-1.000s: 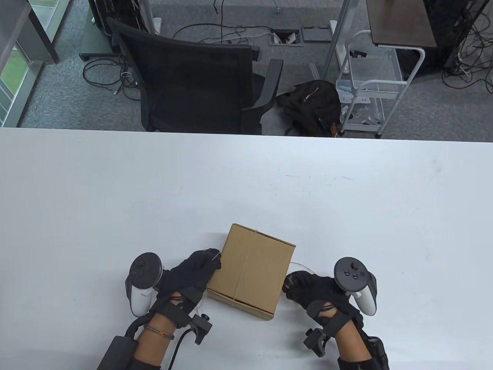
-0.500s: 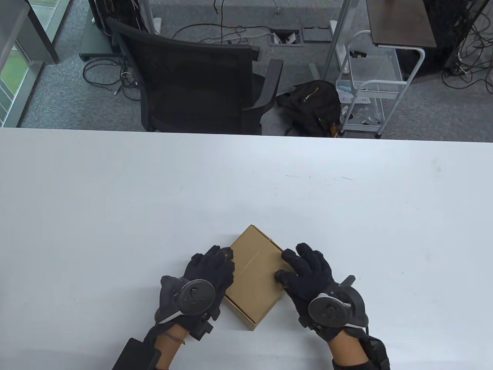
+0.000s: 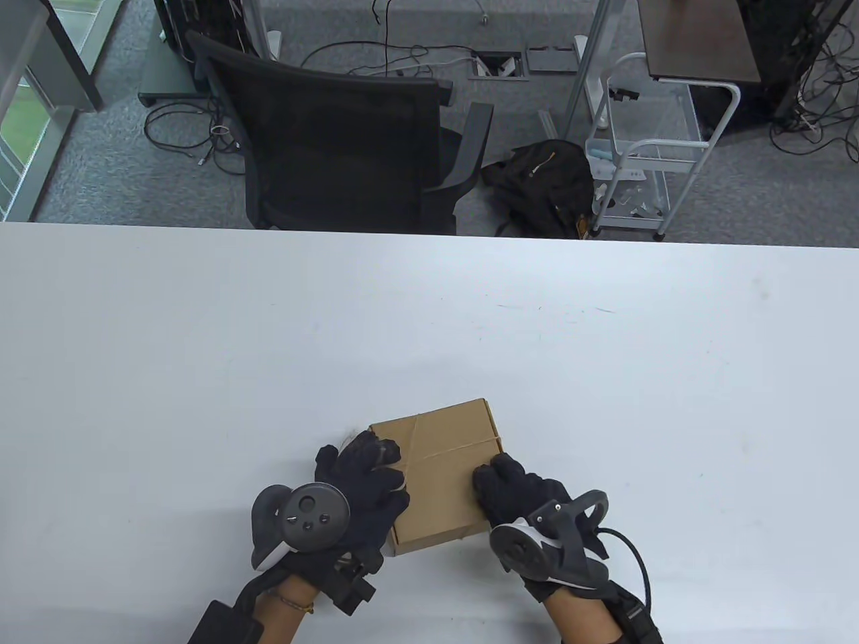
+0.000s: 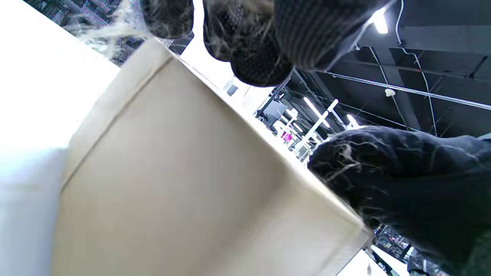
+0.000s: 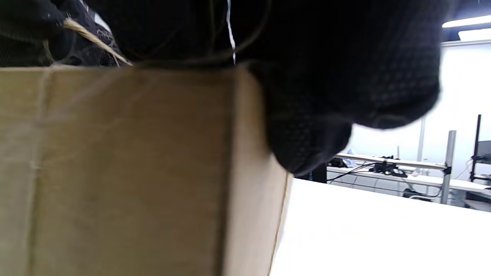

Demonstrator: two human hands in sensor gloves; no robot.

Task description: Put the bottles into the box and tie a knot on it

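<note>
- The cardboard box (image 3: 437, 475) sat closed on the white table (image 3: 201, 349), near the table's near edge and a little right of its middle, turned slightly askew
- A thin length of twine (image 3: 463, 445) ran across the box's top from its right edge towards the left, crossing the flap seam; a strand of the same twine showed at the top edge in the right wrist view (image 5: 96, 40)
- The left hand (image 3: 366, 479) lay against the box's left side, its fingers curled over the top left edge; whether they pinched the twine there could not be told
- The right hand (image 3: 513, 486) was curled over the box's near right edge, fingertips on the top and the thumb down the side wall
- The two hands were apart, with the box clamped between them
- Beyond the table's far edge stood a black office chair (image 3: 335, 127), with a black backpack (image 3: 540, 184) on the floor to its right and a white wire cart (image 3: 644, 147) further right
</note>
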